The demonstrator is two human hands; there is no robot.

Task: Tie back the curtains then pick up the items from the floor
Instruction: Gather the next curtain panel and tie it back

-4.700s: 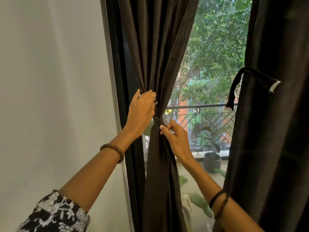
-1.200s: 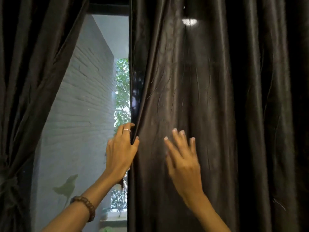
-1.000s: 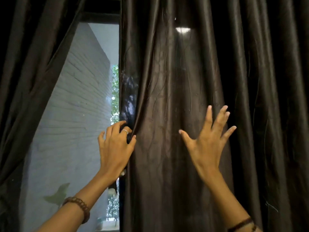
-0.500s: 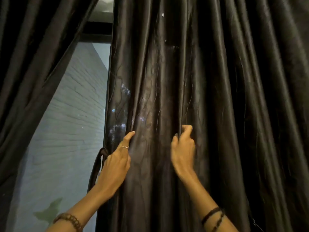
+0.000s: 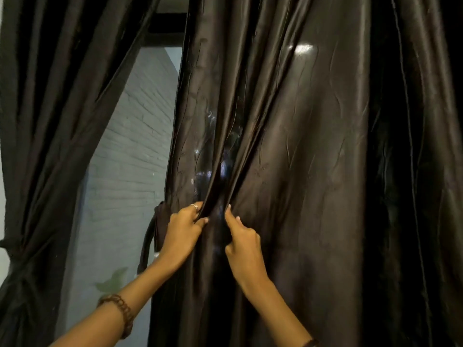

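Grey brick wall (image 5: 130, 156) behind; two dark curtains; left hand (image 5: 183, 234), right hand (image 5: 244, 249) fingers pinching right curtain (image 5: 300, 171) folds.

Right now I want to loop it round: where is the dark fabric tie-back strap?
The dark fabric tie-back strap hangs at the right curtain's left edge, just left of the left hand.

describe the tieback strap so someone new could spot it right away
Start at the big dark right curtain that both hands gather. Follow its left edge down to the left hand. Just left of it hangs the tieback strap, a narrow dark loop silhouetted against the pale brick wall.
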